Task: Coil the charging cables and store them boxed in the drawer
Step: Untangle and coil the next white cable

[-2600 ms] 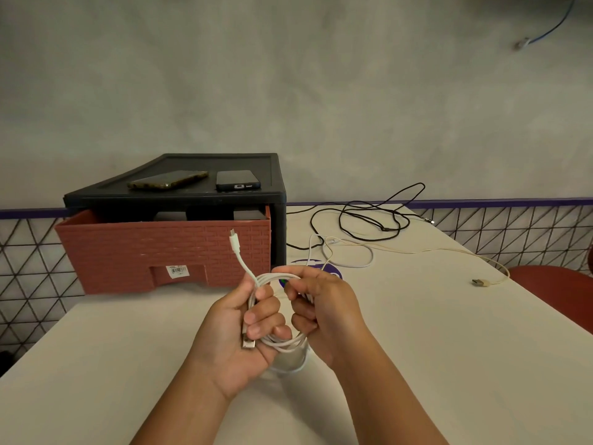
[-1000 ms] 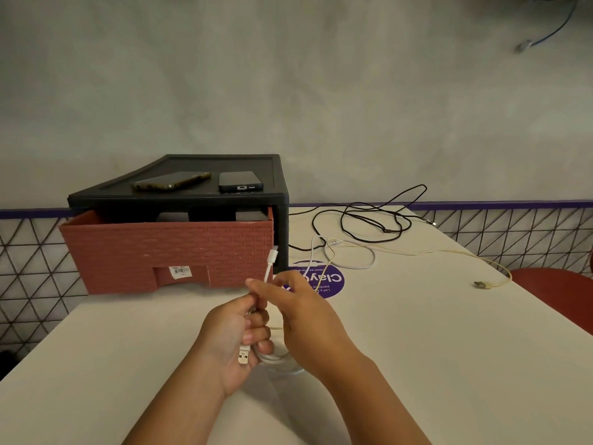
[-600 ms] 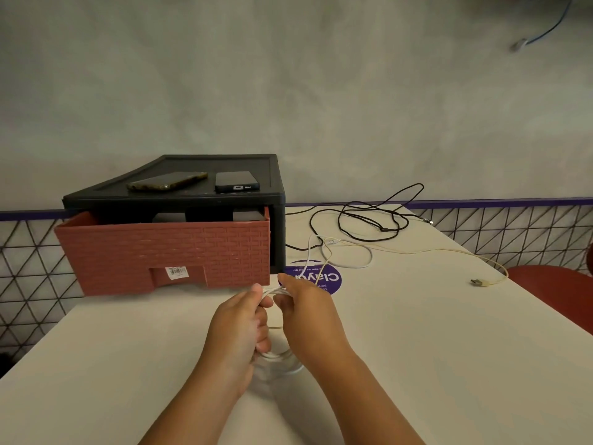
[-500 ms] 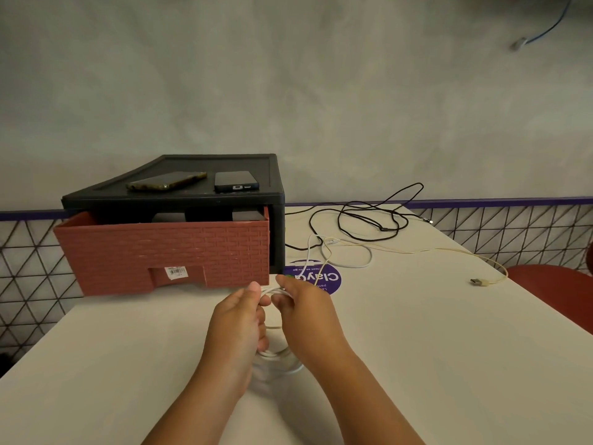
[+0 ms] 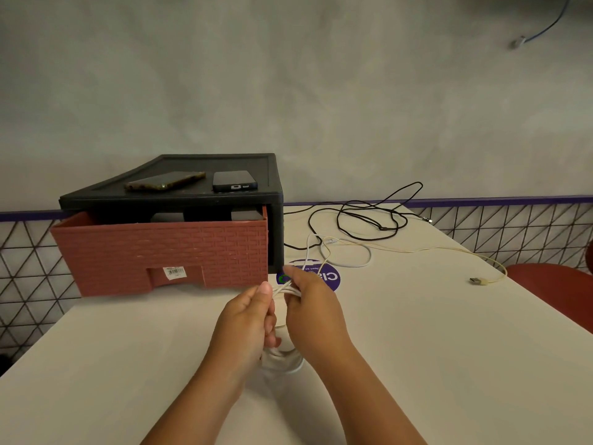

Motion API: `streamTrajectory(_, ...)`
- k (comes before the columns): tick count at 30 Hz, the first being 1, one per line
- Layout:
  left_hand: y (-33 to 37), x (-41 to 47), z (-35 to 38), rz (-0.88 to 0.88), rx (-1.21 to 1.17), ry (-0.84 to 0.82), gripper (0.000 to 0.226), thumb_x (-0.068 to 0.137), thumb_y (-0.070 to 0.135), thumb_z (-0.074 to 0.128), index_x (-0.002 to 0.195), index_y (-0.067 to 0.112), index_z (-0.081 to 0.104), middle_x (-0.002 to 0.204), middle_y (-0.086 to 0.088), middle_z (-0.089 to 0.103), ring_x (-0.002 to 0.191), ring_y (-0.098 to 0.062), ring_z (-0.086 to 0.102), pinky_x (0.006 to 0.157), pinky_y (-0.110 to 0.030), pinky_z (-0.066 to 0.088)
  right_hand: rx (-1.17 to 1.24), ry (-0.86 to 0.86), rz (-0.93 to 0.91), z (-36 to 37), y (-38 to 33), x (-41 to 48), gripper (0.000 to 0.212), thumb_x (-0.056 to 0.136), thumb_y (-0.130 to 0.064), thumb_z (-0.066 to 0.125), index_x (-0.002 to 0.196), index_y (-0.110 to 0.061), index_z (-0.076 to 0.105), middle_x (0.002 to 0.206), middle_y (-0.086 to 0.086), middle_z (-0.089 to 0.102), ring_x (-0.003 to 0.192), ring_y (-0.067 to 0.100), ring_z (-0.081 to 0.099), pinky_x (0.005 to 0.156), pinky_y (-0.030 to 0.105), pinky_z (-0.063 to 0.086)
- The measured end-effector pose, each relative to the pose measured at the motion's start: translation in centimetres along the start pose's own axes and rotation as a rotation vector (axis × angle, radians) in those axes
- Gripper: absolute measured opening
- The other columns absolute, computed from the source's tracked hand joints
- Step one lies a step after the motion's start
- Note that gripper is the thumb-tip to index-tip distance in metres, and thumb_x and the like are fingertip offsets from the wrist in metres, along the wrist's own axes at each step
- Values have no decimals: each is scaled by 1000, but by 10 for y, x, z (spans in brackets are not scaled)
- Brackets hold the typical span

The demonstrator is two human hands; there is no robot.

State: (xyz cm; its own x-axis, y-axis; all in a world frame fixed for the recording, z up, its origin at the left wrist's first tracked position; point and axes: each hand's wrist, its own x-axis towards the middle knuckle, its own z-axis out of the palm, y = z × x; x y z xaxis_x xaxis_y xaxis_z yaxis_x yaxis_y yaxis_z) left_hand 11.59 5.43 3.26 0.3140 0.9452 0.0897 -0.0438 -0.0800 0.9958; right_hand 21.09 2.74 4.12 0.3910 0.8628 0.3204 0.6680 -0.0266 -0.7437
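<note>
My left hand (image 5: 248,319) and my right hand (image 5: 313,308) both grip a coiled white cable (image 5: 282,359) just above the table; its loops hang below my fingers. Another white cable (image 5: 348,261) lies loose on the table behind my hands. A cream cable (image 5: 449,252) runs right to a plug near the table edge. A tangled black cable (image 5: 362,216) lies at the back. The red drawer (image 5: 160,252) stands pulled out of the black cabinet (image 5: 199,197), with dark boxes (image 5: 244,215) inside it.
Two phones (image 5: 234,181) lie on top of the cabinet. A purple round sticker (image 5: 330,277) is on the white table (image 5: 449,348) behind my right hand. A red chair (image 5: 558,287) stands at the right. A grey wall is behind.
The free end of the white cable, which stuck up from my left hand, has been wound in. Both hands have turned knuckles-up and moved slightly away from me over the coil.
</note>
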Motion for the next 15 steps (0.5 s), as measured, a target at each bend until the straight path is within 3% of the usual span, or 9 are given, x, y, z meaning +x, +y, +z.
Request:
streamTrajectory(3,4,-2,-2,-93,-92,-75,41,100,30,37,65,10,43,42,3,33,36,-10,34,43,-20,38,-27,35,-35,0,0,0,60,92,-1,40,144,-28,31,138,-3,43,120,13,46,93,21,38)
streamTrajectory(7,9,-4,-4,-165,-206,-123,39,99,33,39,68,9,44,43,3,26,34,-9,25,46,-24,38,-29,-41,-70,0,-1,-3,65,91,-2,41,146,-31,23,141,-8,39,123,11,44,94,22,37)
streamTrajectory(10,7,-5,-2,-93,-126,-81,38,99,31,39,68,9,44,41,6,24,34,-6,22,44,-23,31,-19,-95,-46,-1,0,-3,51,93,-6,43,141,-24,39,135,-2,51,120,12,49,92,19,36)
streamTrajectory(12,5,-3,-2,-40,-77,-40,39,99,29,39,66,8,43,40,9,25,34,-5,22,40,-20,28,72,-143,-4,-2,0,-2,33,90,-5,46,111,-22,64,101,-1,68,92,12,60,78,25,43)
streamTrajectory(14,3,-2,-2,-14,-66,-3,39,99,27,40,64,9,42,39,10,26,34,-6,22,39,-18,24,155,-190,49,-4,0,0,28,86,-4,47,74,-24,63,70,-4,63,67,9,56,66,29,45)
streamTrajectory(15,2,-1,-2,-5,-65,13,39,99,27,40,64,9,42,39,10,26,35,-6,22,39,-19,22,198,-214,81,-4,0,0,30,87,-5,48,66,-24,59,63,-5,60,62,9,55,65,30,46)
